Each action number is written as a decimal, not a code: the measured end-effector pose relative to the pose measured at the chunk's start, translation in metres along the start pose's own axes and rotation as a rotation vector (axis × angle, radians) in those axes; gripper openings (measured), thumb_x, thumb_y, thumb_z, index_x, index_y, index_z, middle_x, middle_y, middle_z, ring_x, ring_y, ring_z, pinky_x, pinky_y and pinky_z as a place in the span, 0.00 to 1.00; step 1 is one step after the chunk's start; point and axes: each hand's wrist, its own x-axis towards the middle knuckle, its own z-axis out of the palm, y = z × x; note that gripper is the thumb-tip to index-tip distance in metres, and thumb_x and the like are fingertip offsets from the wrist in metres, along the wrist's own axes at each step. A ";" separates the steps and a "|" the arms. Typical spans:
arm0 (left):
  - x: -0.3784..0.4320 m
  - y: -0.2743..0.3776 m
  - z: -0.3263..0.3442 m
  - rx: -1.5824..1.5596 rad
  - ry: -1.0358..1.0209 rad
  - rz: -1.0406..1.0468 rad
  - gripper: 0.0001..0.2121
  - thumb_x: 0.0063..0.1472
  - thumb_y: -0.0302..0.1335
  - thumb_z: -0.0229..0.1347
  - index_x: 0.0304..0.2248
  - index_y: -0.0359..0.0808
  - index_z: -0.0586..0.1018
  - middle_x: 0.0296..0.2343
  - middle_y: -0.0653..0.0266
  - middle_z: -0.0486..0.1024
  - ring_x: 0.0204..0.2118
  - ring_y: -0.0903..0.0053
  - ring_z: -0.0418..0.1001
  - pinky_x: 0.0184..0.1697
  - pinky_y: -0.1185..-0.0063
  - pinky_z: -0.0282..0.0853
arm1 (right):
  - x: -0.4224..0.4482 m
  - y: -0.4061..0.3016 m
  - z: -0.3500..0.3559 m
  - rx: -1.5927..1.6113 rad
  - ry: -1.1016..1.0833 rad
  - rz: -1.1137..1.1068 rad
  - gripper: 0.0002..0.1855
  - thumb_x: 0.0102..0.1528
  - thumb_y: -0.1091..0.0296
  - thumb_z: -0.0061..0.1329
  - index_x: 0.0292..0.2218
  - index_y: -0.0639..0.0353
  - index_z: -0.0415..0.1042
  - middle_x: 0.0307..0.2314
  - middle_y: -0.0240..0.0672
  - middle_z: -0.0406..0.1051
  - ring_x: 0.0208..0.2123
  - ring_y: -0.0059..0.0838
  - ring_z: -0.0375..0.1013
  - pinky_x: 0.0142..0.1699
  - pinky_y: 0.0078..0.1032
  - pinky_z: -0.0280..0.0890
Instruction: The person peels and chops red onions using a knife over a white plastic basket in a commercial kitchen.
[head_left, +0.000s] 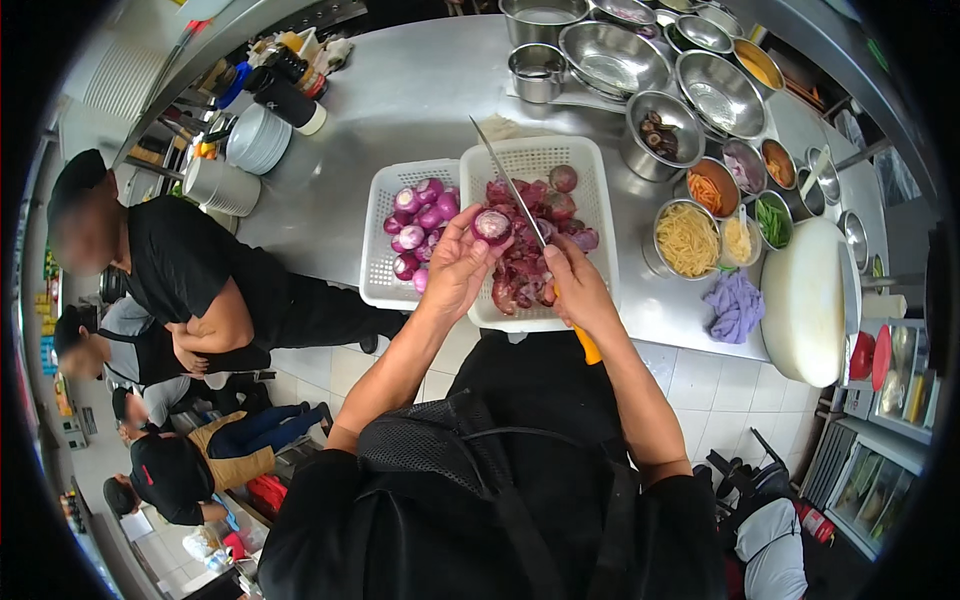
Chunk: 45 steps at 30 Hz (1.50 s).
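My left hand (459, 264) holds a red onion (492, 226), its pale cut end facing up. In my right hand (579, 289) is a kitchen knife (517, 191) with a yellow handle, its long blade pointing away to the upper left, just right of the onion. Both hands are over a white perforated plastic basket (609, 225) holding onion skins and a few unpeeled onions (563, 178). Beside it on the left, a second white basket (369, 247) contains several peeled red onions (411, 236).
Steel bowls (720, 94), a pot of dark pieces (664, 135) and containers of cut vegetables (687, 238) crowd the right of the steel table (420, 82). A purple cloth (735, 306) lies near its edge. Stacked plates (259, 139) and a person (202, 277) are at left.
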 end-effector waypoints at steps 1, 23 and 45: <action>0.000 0.001 -0.001 0.004 0.006 0.003 0.25 0.61 0.23 0.56 0.57 0.39 0.63 0.54 0.58 0.66 0.56 0.67 0.65 0.62 0.64 0.60 | 0.000 0.003 0.001 -0.019 0.013 -0.021 0.32 0.64 0.45 0.39 0.60 0.56 0.56 0.17 0.31 0.64 0.10 0.16 0.57 0.14 0.17 0.51; 0.009 0.006 -0.014 0.217 0.297 0.101 0.11 0.65 0.24 0.52 0.46 0.31 0.72 0.39 0.61 0.76 0.42 0.73 0.75 0.50 0.72 0.71 | -0.052 -0.006 0.008 -0.570 0.035 -0.259 0.27 0.63 0.49 0.39 0.53 0.64 0.62 0.24 0.59 0.73 0.32 0.62 0.73 0.37 0.48 0.66; 0.000 0.000 0.000 0.263 0.263 0.073 0.10 0.64 0.23 0.52 0.45 0.33 0.73 0.40 0.62 0.75 0.43 0.74 0.74 0.50 0.72 0.70 | -0.059 -0.007 0.011 -0.594 0.062 -0.268 0.25 0.64 0.53 0.39 0.51 0.66 0.61 0.21 0.58 0.72 0.29 0.62 0.73 0.35 0.51 0.65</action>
